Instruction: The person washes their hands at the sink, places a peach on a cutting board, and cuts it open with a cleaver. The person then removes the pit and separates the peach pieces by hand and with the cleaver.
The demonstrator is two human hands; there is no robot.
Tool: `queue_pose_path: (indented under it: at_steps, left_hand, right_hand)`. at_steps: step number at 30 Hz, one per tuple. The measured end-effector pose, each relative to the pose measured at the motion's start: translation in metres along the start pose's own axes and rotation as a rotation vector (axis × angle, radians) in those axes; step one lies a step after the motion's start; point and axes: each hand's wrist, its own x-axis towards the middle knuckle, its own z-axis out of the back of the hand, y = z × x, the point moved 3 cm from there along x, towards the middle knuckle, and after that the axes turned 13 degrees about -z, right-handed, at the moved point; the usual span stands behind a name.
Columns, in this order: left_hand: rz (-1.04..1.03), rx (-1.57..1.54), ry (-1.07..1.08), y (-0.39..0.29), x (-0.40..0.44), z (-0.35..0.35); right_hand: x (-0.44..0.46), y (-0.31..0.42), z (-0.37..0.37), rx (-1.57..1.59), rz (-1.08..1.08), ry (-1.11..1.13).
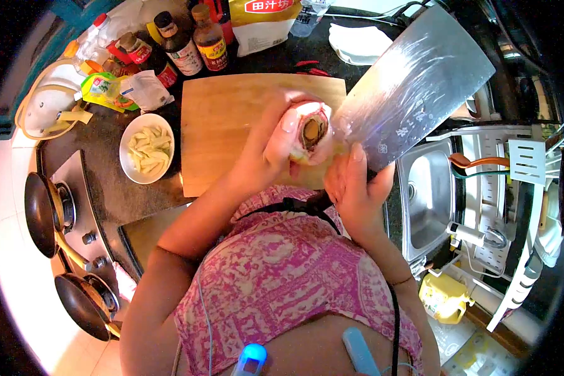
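Above the wooden cutting board (pixel 216 135), my left hand (pixel 272 141) is wrapped round a pale, pinkish food item (pixel 315 133) with a dark-rimmed opening facing up. I cannot make out exactly what the food is. My right hand (pixel 360 188) grips a large cleaver (pixel 420 81) close to its handle, which is mostly hidden by the fingers. The broad metal blade is raised toward the upper right, and its lower left corner is close to the food. Left of the board, a white bowl (pixel 126 166) holds pale cut strips.
Sauce bottles (pixel 210 47) and a yellow-white bag (pixel 260 31) line the back. Red peppers (pixel 311 70) lie behind the board. A steel sink (pixel 429 194) and utensils (pixel 526 160) are at right; two pans (pixel 41 216) sit on the stove (pixel 84 188) at left.
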Motion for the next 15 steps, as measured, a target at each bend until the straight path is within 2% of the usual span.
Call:
queue_pose_path:
  at_steps: [3, 5, 8, 13, 15]
  left_hand:
    - [0.058, -0.027, 0.032, 0.002, -0.001, -0.003]
    - [-0.125, 0.078, 0.008, 0.005, 0.000, -0.005]
    - [-0.153, 0.054, 0.014, 0.005, 0.000, -0.008]
    - [-0.064, 0.024, 0.074, 0.002, 0.001, -0.003]
    - [-0.067, 0.054, 0.078, 0.001, 0.001, -0.007]
  right_hand:
    - [-0.001, -0.007, 0.002, -0.032, -0.090, 0.010]
    - [-0.001, -0.009, 0.000, -0.065, -0.106, 0.001]
    - [0.003, -0.012, 0.003, 0.075, -0.001, -0.037]
    - [0.004, -0.003, 0.002, 0.050, 0.013, 0.041]
    - [0.002, -0.004, 0.001, -0.025, -0.011, -0.020]
